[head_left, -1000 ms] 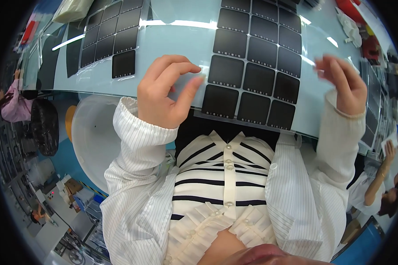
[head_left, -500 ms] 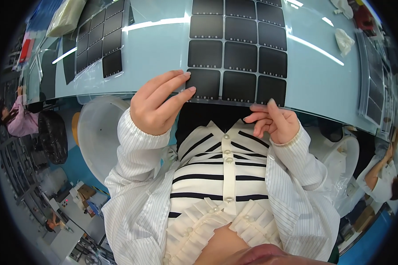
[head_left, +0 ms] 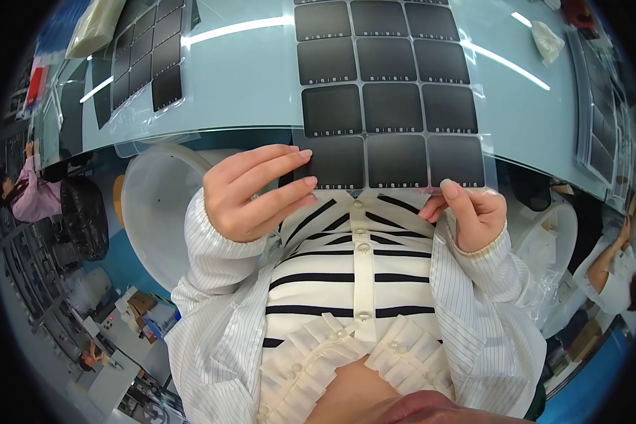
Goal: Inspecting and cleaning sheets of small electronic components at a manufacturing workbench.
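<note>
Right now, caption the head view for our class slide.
Left hand touches and right hand pinches a dark-panelled sheet.

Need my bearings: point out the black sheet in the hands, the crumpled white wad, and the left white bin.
Black sheet (head_left: 393, 107): head view, on a square near its middle.
Crumpled white wad (head_left: 547, 43): head view, on its middle.
Left white bin (head_left: 150, 212): head view, on its wall.

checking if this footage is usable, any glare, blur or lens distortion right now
In the head view, bright light streaks reflect off the glass table; in the head view, the left hand, right hand and sheet of dark squares look fairly sharp; toward the head view's rim, the table edge bends and surroundings look stretched, with black corners.
</note>
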Tool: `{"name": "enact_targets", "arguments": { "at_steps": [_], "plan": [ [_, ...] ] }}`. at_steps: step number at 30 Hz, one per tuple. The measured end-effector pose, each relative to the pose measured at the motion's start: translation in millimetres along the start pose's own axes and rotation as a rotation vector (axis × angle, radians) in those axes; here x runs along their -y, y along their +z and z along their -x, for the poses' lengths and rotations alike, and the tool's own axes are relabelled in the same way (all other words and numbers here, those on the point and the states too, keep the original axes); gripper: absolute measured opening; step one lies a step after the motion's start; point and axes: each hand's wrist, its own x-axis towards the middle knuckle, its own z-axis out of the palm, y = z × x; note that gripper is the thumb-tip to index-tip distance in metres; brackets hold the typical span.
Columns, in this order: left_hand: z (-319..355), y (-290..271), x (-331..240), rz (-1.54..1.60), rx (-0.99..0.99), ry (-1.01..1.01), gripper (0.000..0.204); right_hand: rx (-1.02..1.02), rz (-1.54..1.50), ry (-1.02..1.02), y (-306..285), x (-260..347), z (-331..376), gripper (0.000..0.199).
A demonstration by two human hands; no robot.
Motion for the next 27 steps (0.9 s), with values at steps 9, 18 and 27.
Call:
{"name": "enact_targets", "arguments": {
  "at_steps": [9,18,27],
  "plan": [
    [-19,-5,1,0.059,-0.047,-0.008,0.044,-0.189,0.101,-0.071,-13,-1,9,0.022],
    [-60,5,4,0.117,0.016,0.033,0.029,-0.434,-0.223,-0.132,-42,-2,9,0.02],
    [-96,21,9,0.159,-0.013,-0.029,0.005,-0.785,0.066,-0.417,-114,11,18,0.024]
  ]
}}
